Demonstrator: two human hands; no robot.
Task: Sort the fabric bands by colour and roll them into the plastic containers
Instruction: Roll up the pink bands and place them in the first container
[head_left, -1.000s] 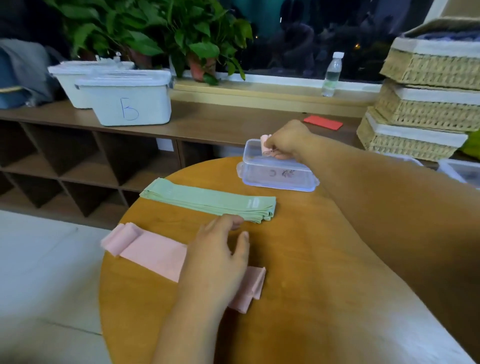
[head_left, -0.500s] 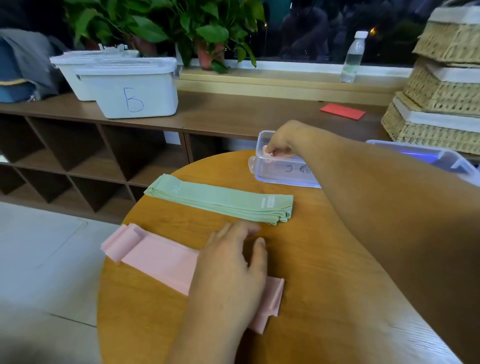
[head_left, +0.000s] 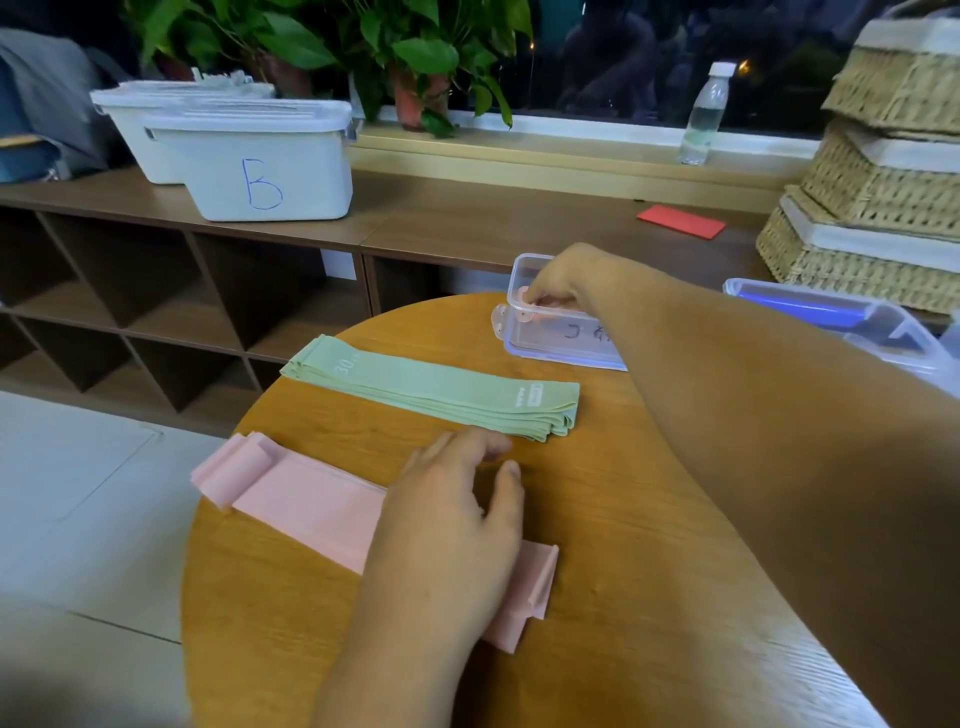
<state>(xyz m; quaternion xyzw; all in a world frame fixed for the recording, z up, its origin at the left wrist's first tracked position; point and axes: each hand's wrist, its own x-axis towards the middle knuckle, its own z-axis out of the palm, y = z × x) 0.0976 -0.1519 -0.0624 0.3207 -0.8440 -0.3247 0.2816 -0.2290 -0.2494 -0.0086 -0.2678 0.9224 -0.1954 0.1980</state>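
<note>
On the round wooden table (head_left: 597, 597) lies a stack of green bands (head_left: 431, 387), and nearer to me a flat pink band (head_left: 306, 493). My left hand (head_left: 447, 525) rests palm down on the pink band, fingers straight. At the table's far edge stands a clear plastic container (head_left: 550, 343). My right hand (head_left: 558, 278) reaches down into it and pinches a rolled pink band (head_left: 525, 306), which shows through the container's wall; most of the roll is hidden by my fingers.
A second clear container (head_left: 852, 325) with something blue inside sits at the right. Behind the table runs a low wooden shelf (head_left: 467, 223) with white bins, one marked B (head_left: 260, 171), a red card (head_left: 680, 222), wicker baskets (head_left: 883, 208), plants and a water bottle (head_left: 704, 119).
My right hand has lowered the pink roll from above the container's rim down into the container. My left hand has stayed on the flat pink band.
</note>
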